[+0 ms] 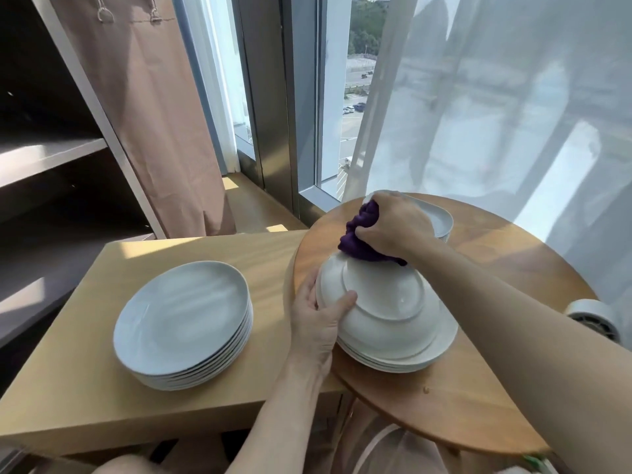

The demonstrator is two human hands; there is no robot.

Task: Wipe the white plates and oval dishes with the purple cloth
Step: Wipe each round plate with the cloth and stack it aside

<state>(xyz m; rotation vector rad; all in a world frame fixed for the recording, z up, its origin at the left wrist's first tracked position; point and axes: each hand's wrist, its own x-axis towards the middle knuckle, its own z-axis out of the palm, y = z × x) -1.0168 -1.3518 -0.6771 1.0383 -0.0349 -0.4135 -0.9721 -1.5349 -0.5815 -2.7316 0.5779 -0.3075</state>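
Note:
My left hand point(316, 323) grips the near-left rim of a white plate point(383, 295), held upside down and tilted over a short stack of white plates point(410, 357) on the round wooden table point(506, 268). My right hand point(393, 224) clutches the bunched purple cloth point(360, 239) and presses it on the far rim of that held plate. Behind my right hand sit white oval dishes point(439, 217), partly hidden. A taller stack of white plates point(184, 323) rests on the light rectangular table point(85, 388) to the left.
A roll of tape point(593, 316) lies at the round table's right edge. Sheer curtains and a window stand behind the table, a brown curtain and dark shelving to the left. The rectangular table butts against the round one.

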